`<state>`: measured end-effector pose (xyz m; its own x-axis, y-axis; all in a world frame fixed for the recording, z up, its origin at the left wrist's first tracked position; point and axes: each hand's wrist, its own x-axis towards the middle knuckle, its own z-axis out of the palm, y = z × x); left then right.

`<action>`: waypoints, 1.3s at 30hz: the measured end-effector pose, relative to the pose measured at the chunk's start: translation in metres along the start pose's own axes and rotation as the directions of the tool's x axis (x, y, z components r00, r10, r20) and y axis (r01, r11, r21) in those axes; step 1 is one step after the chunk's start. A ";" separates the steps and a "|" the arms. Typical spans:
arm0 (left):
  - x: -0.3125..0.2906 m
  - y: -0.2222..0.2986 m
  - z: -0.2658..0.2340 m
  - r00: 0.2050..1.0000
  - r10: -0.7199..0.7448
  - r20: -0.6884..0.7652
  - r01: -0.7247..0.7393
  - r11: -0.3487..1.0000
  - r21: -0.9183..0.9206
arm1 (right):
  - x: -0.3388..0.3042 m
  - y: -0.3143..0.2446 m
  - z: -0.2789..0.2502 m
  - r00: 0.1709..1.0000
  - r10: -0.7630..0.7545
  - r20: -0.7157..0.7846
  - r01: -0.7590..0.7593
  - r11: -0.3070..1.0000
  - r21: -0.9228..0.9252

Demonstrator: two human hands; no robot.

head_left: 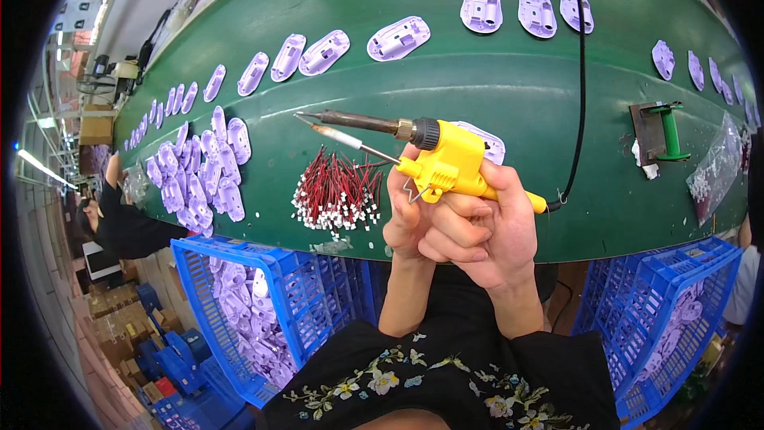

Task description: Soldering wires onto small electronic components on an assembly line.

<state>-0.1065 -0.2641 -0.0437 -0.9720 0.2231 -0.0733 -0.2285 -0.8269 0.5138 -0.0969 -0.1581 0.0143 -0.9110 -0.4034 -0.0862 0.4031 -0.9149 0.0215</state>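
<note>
A yellow soldering gun is held up above the green table, its dark metal tip pointing left. Beneath the tip runs a thin solder feed tube with a pale sleeve. My right hand is closed around the handle from the right. At the front, below the yellow body, my left hand has its fingers closed against the gun, and the two hands touch. A lilac plastic shell lies partly hidden behind the gun. Left of my hands sits a bundle of red and black wires with white connectors.
Lilac shells line the green table, with a pile of shells at left. A black cable hangs down to the gun. At right stand a green spool and plastic bag. Blue crates flank me.
</note>
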 end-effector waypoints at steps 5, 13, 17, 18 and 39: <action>0.010 0.006 -0.004 0.976 -0.104 0.190 0.129 0.984 -0.123 | 0.000 -0.001 -0.001 1.000 0.014 0.005 -0.014 1.000 0.004; 0.000 -0.010 -0.016 0.997 -0.073 -0.019 0.072 0.996 -0.053 | -0.001 -0.005 0.001 0.999 -0.005 -0.041 0.003 0.999 -0.039; 0.007 -0.005 -0.001 0.992 -0.104 0.071 0.108 0.993 -0.056 | -0.003 -0.009 0.000 0.999 0.022 -0.048 -0.026 0.996 -0.083; 0.008 -0.004 0.003 0.990 -0.098 0.099 0.100 0.995 -0.022 | -0.003 -0.009 0.001 0.999 0.025 -0.046 -0.029 0.996 -0.087; 0.024 0.021 0.014 0.983 0.169 0.067 -0.176 0.979 0.107 | -0.004 0.002 0.006 0.997 -0.056 -0.051 0.045 0.981 -0.188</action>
<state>-0.1341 -0.2686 -0.0231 -0.9909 0.1138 0.0720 -0.0470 -0.7933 0.6069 -0.0928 -0.1586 0.0211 -0.9264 -0.3505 -0.1377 0.3707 -0.9130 -0.1703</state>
